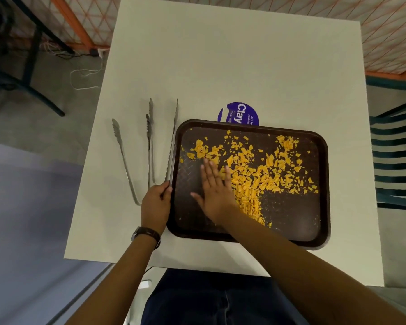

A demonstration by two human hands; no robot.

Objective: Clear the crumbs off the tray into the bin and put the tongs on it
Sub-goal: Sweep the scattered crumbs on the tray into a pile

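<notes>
A dark brown tray (291, 216) lies on the white table, strewn with orange crumbs (256, 174) across its middle and far half. My right hand (215, 191) rests flat on the tray's left part, fingers together, its edge against the crumb pile. My left hand (156, 205) grips the tray's left rim. Two metal tongs lie on the table left of the tray: one pair (124, 158) farther left, the other (161, 139) right beside the rim. No bin is in view.
A purple round sticker (238, 113) is on the table (220, 66) just behind the tray. A striped chair (394, 160) stands at the right. A dark table leg and cables (80, 78) are on the floor at the left.
</notes>
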